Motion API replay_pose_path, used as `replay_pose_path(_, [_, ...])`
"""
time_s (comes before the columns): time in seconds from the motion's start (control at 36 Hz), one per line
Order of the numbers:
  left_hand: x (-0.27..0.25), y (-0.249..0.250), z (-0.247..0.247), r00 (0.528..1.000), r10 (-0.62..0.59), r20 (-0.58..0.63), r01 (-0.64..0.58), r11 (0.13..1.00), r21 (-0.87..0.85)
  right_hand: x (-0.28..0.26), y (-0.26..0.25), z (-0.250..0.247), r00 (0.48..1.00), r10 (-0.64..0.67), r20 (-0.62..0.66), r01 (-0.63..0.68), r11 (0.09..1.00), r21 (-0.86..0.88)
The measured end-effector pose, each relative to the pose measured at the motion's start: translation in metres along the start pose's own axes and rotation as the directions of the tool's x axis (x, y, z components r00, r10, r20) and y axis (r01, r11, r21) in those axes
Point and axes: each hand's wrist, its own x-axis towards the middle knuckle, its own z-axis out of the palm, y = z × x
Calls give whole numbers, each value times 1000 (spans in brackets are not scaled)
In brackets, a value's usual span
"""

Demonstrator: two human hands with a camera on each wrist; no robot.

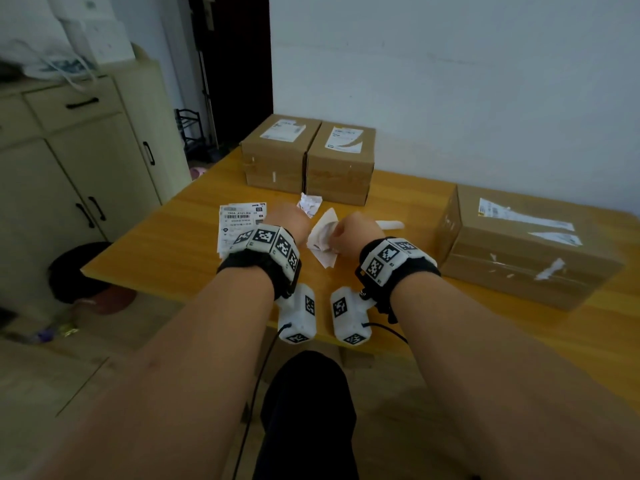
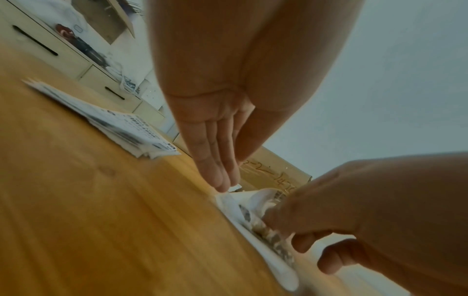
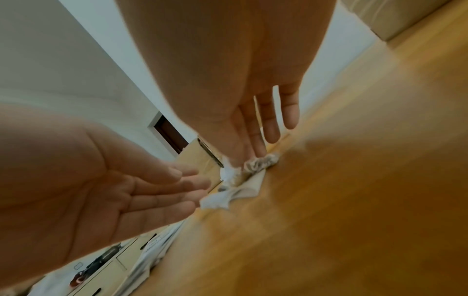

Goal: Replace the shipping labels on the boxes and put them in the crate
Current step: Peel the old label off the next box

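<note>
Right hand (image 1: 358,233): frame centre, fingers (image 2: 276,220) pinching crumpled white peeled label paper (image 1: 322,239) on orange wooden surface (image 1: 180,247).
Left hand (image 1: 289,221): fingers (image 2: 215,160) straight, tips just beside the paper.

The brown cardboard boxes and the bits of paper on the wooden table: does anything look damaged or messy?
Yes. The large brown cardboard box on the right carries only torn white label scraps. A crumpled white paper ball lies loose on the wooden table, and the right hand pinches a wrinkled peeled label sheet.
</note>
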Motion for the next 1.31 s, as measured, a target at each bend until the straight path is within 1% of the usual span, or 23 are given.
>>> replay_pose_path(0.06, [-2,2,0,1000,-10,-12,10,1000,-17,1,4,-1,1000,-8,-8,8,1000,-9])
replay_pose_path(0.14, [-3,5,-1,1000,1,-22,-1,999,-33,-2,6,-5,999,-36,-39,38,998,50])
replay_pose_path(0.22, [-10,10,-5,999,7,-38,-8,999,-34,-4,4,-6,999,-39,-28,41,998,49])
replay_pose_path(0.39, [-18,23,-9,997,23,-71,-24,1000,-15,-20,18,-20,993,-25,-119,41,990,138])
replay_pose_path(0.5, [-28,36,-10,994,63,-87,-61,998,31,-29,31,-37,975,-3,-221,50,977,209])
replay_pose_path(0.58, [-32,47,-7,991,105,-88,-102,994,30,-39,41,-49,938,15,-347,95,950,296])
replay_pose_path(0.64, [-35,56,-2,988,128,-83,-128,992,7,-46,50,-58,892,32,-451,137,932,336])
replay_pose_path(0.69, [-40,68,5,986,147,-80,-147,989,5,-51,63,-68,837,53,-545,157,931,331])
replay_pose_path(0.75, [-44,81,13,984,165,-65,-162,986,48,-54,79,-78,781,81,-620,137,945,297])
replay_pose_path(0.81, [-48,94,23,981,186,-48,-181,979,94,-59,98,-89,746,108,-658,49,975,216])
replay_pose_path(0.86, [-50,105,33,977,210,-32,-205,972,116,-65,118,-97,752,138,-644,-74,989,127])
replay_pose_path(0.92, [-53,115,44,969,247,-3,-244,959,146,-69,137,-102,780,191,-596,-168,981,94])
replay_pose_path(1.0, [-54,126,57,949,312,37,-314,939,142,-73,157,-102,818,250,-517,-235,967,96])
replay_pose_path(1.06, [-54,134,66,940,334,72,-341,931,129,-78,163,-100,840,243,-485,-219,970,106])
replay_pose_path(1.08, [-54,137,70,940,334,73,-341,932,121,-80,166,-99,843,232,-486,-201,973,114])
replay_pose_path(1.22, [-57,151,87,936,351,-3,-350,935,51,-86,174,-99,855,187,-484,-110,977,182])
replay_pose_path(1.31, [-54,154,98,929,369,-27,-369,930,5,-89,182,-103,876,147,-459,-35,969,244])
